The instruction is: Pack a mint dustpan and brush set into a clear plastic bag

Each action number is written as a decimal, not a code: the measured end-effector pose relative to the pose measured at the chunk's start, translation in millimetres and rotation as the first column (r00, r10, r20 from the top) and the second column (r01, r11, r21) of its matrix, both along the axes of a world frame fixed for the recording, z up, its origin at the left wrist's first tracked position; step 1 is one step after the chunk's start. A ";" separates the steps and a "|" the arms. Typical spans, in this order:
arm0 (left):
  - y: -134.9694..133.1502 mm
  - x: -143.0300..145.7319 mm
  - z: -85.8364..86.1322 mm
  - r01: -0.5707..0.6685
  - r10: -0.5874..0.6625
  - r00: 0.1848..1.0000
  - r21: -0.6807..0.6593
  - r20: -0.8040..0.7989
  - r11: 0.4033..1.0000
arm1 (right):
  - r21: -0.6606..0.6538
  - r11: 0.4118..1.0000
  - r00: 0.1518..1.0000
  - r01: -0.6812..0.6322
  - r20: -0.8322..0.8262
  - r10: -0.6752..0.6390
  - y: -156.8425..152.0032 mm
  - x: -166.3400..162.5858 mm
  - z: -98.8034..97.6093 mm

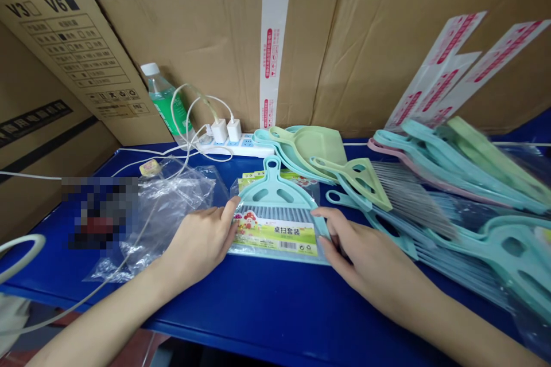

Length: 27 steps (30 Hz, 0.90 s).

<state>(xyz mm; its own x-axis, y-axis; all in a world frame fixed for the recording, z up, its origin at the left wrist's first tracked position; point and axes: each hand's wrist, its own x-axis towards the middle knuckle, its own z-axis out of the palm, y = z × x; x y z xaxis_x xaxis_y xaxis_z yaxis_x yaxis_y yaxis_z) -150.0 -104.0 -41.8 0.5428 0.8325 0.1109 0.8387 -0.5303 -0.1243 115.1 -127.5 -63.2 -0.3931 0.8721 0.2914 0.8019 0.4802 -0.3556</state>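
Observation:
A light blue mini dustpan-and-brush set [276, 202] lies in a clear plastic bag with a green and yellow label card, flat on the blue table [258, 304]. My left hand [202, 241] grips the bag's left edge, thumb on top by the label. My right hand [357, 252] pinches the bag's right edge, fingers curled against it. Both hands rest on the table.
Loose green and blue dustpans [310, 149], brushes [379, 183] and bagged sets [495, 229] pile up on the right. Empty clear bags [172, 200] lie at the left. A power strip with chargers [228, 140], white cables and a green bottle [166, 100] stand before cardboard boxes [379, 40].

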 end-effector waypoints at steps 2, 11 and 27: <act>0.2 -0.8 -0.6 0.002 -0.002 1.000 -0.015 0.020 1.000 | -0.097 0.995 0.997 -0.007 -0.072 0.000 -1.9 -0.7 3.8; -1.1 -1.2 8.7 -0.093 0.167 0.942 -0.254 0.290 0.963 | -0.441 0.886 0.736 -0.141 -0.645 -0.204 5.5 0.0 13.7; -8.2 4.2 17.9 0.073 0.084 0.790 -0.229 0.608 0.971 | -0.661 0.602 0.388 -0.448 -0.750 -0.535 5.2 -5.1 14.4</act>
